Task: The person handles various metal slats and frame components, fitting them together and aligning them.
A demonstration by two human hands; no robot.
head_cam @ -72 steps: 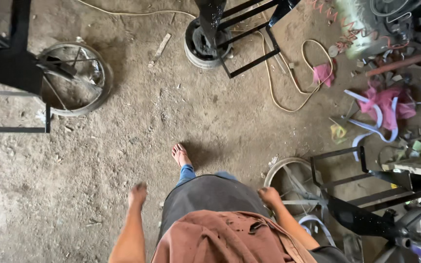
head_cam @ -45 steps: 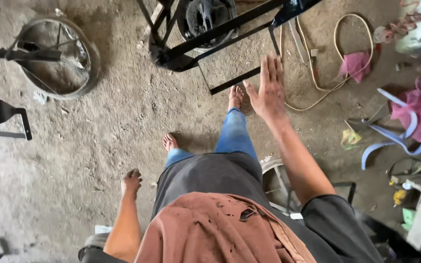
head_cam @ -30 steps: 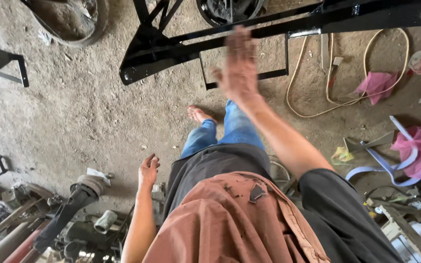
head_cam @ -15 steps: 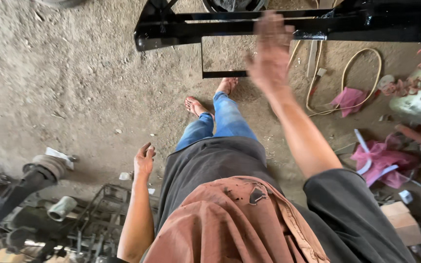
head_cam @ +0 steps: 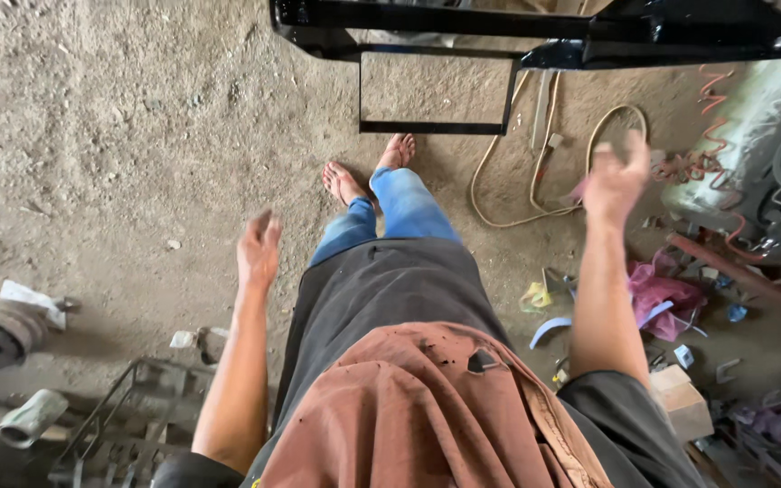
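Note:
I look down at my own body, standing barefoot on a dirt floor. My left hand (head_cam: 259,248) hangs out to my left at hip height, fingers loosely apart, holding nothing. My right hand (head_cam: 616,181) is raised and blurred over the floor at the right, fingers apart, empty, above a tan hose (head_cam: 535,172). A black metal frame (head_cam: 535,32) stretches across the top of the view, just beyond my feet (head_cam: 368,172). Neither hand touches it.
Pink rags (head_cam: 657,294), blue strips (head_cam: 549,330) and a small wooden block (head_cam: 680,402) litter the floor at the right. A metal rack (head_cam: 115,429) and cylindrical parts (head_cam: 24,416) lie at the lower left. A red bar (head_cam: 743,276) and machinery sit at the far right.
I have walked up to the black frame. My right hand, which was stretched forward toward the frame, has swung out to the right and lower. My left hand has lifted slightly.

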